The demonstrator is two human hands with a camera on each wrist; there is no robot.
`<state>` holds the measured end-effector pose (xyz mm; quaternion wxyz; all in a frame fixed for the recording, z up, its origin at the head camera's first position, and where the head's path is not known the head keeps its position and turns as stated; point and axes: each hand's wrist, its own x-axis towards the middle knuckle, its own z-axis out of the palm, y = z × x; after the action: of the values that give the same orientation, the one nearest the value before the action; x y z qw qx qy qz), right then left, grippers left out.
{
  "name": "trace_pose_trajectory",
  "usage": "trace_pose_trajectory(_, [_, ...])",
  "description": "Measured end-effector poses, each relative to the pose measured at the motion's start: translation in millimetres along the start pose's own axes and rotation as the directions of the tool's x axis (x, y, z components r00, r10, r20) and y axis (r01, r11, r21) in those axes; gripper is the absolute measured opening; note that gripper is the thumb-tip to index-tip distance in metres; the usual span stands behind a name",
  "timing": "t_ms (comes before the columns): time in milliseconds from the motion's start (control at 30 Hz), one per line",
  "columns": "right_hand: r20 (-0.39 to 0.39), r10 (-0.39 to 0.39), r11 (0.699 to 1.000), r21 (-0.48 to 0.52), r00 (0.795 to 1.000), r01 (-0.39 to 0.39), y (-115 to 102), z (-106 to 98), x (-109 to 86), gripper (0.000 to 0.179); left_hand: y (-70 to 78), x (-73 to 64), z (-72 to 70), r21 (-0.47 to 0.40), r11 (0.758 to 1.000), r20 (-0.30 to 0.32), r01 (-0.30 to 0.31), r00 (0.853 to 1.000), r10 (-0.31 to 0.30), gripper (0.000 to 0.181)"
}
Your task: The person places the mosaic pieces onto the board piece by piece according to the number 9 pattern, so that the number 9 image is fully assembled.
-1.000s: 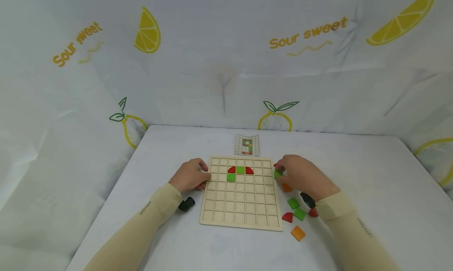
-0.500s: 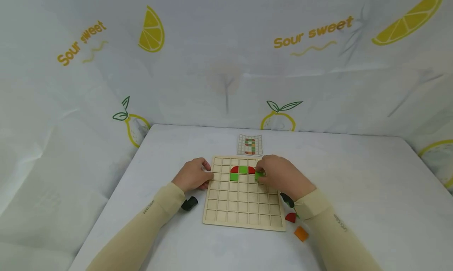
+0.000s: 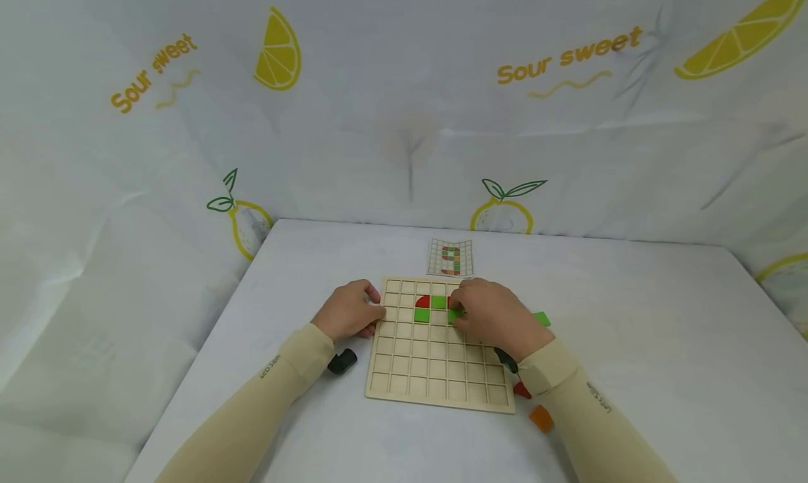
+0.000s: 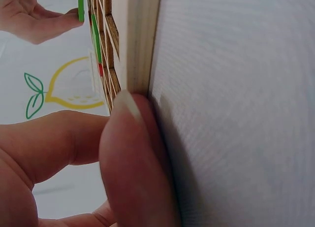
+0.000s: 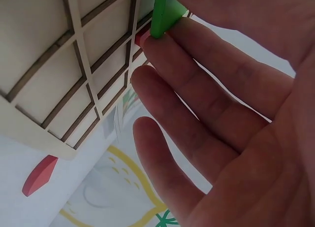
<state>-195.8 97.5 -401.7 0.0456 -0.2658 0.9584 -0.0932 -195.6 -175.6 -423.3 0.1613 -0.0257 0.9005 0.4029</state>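
Observation:
A square wooden grid board [image 3: 410, 366] lies on the white table. My left hand [image 3: 346, 309] holds its left edge between thumb [image 4: 130, 163] and index finger. Two red quarter-round tiles, one at the left [image 3: 422, 301], flank a green square tile [image 3: 438, 302] in one row of the board. Below the left red one sits another green square tile [image 3: 421, 315]. My right hand [image 3: 495, 318] pinches a green square tile [image 5: 167, 15] over the board, just below the right red tile, which the fingers partly hide. The held tile is tilted in the right wrist view.
Behind the board lies a small pattern card [image 3: 450, 257] showing a coloured figure on a grid. Right of the board are a loose green tile [image 3: 541, 319], a red tile [image 3: 522, 390] and an orange tile [image 3: 541, 418]. My right forearm hides part of that area.
My right hand has carried the green square tile leftward from the loose tiles to over the board. My left hand has stayed at the board's left edge. The view has shifted slightly.

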Motion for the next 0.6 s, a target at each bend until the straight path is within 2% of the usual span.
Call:
trace_pose_trajectory(367, [-0.006,-0.020,0.999,-0.031,1.000,0.020,-0.6,1.1,0.3,0.008,-0.1,1.3,1.3,0.027,1.000,-0.008,-0.004,1.000,0.004,0.021])
trace_pose_trajectory(600, [-0.036,-0.064,0.997,-0.054,0.997,0.062,-0.7,2.9,0.3,0.006,-0.1,1.1,1.2,0.015,1.000,-0.004,-0.006,1.000,0.006,0.020])
